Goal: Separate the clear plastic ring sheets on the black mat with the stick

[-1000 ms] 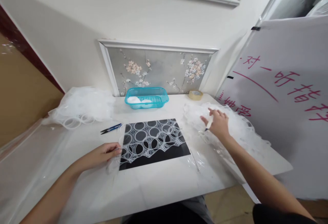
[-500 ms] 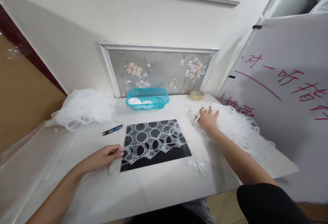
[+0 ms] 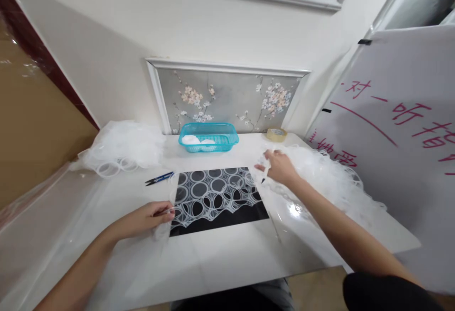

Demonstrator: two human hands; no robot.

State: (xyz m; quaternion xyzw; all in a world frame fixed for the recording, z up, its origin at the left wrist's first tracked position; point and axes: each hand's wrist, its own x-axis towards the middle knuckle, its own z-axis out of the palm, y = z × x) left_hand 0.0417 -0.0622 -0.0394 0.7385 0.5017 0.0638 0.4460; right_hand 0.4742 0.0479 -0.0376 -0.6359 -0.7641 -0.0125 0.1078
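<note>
A white counter (image 3: pixel 220 259) runs along the wall. At its far left corner lies a heap of clear plastic rings (image 3: pixel 119 150), several loose hoops spilling toward the front. Just right of that heap a pair of blue-handled snips (image 3: pixel 159 178) lies flat on the bare top.

The left hand (image 3: pixel 149 215) rests on the counter near the front edge, fingers drawn together and pinching the left border of the ring mesh (image 3: pixel 209 195), a web of joined clear rings. The mesh is spread over a black mat (image 3: pixel 227 216) in the middle of the counter, covering the mat's far part and leaving its near strip bare.

Behind the mat, against the wall, stands a turquoise basket (image 3: pixel 227 138) with something white inside; what it is cannot be told.

The right hand (image 3: pixel 280 166) reaches over the mat's far right corner, fingers closed on a small clear piece at the edge of the large pile of rings (image 3: pixel 327 183) that fills the counter's right side. Whether a slim dark tool also sits in that hand is too blurred to tell. A roll of tape (image 3: pixel 276 134) sits at the far right corner, behind the pile. A white board with red writing (image 3: pixel 391 126) leans beyond the counter's right edge.
</note>
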